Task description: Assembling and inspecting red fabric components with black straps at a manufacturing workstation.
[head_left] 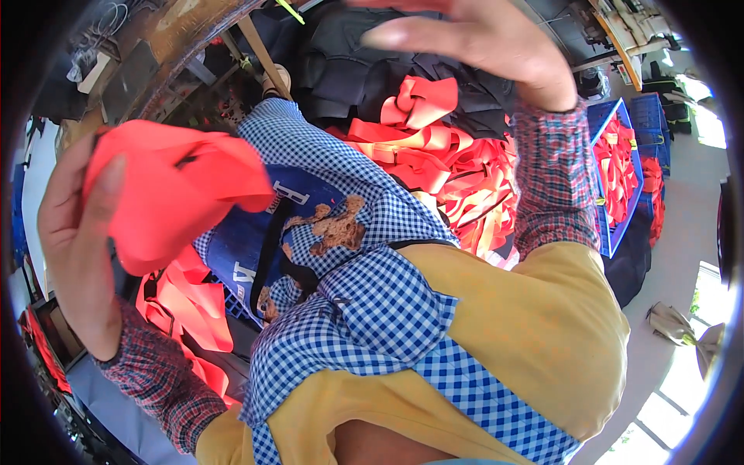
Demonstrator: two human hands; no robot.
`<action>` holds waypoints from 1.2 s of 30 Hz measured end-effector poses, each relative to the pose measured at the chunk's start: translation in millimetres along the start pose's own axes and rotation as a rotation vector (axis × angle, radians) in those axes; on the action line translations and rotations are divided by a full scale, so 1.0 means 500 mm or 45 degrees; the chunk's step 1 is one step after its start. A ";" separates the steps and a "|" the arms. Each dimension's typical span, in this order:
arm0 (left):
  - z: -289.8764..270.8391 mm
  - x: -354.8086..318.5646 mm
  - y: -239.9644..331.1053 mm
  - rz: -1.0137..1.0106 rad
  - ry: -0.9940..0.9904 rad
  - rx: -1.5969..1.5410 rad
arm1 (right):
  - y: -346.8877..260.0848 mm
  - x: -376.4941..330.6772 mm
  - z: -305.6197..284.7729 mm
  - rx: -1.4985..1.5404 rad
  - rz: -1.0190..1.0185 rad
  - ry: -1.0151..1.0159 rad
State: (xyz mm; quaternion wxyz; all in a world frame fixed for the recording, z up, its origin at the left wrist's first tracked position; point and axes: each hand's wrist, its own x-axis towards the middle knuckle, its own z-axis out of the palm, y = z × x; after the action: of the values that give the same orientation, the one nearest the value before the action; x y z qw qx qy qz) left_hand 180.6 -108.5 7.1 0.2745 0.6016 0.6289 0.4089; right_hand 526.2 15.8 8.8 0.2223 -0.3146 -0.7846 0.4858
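My left hand (pixel 74 240) is raised at the left and grips a bright orange fabric piece (pixel 167 194), which bunches above my thumb. My right hand (pixel 480 43) is lifted near the top of the view, fingers spread, holding nothing. Below and between my arms lies a heap of orange straps and fabric pieces (pixel 442 167) with black fabric (pixel 364 70) behind it. My blue checked and yellow apron (pixel 387 310) fills the middle of the view.
A blue plastic crate (pixel 620 178) with more orange pieces stands at the right. More orange fabric (pixel 190 310) hangs below my left hand. A wooden bench edge (pixel 170 39) curves along the top left. Pale floor and a crumpled rag (pixel 674 325) are at the lower right.
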 end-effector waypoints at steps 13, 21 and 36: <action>0.121 -0.026 0.034 -0.126 -0.441 -0.148 | 0.058 0.089 0.049 0.502 -0.337 -0.257; 0.148 0.001 -0.006 -0.466 -0.513 -0.083 | 0.694 0.064 0.044 -0.624 0.506 0.220; 0.144 0.054 0.007 -0.637 -0.334 0.320 | 0.895 -0.458 0.442 -0.430 1.487 -0.768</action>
State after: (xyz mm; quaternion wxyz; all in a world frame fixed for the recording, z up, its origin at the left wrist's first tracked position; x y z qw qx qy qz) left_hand 239.3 -69.1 -23.0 0.3690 0.5050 0.7623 0.1665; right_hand 667.2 -136.6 -499.8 -0.3575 -0.5679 -0.5787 0.4634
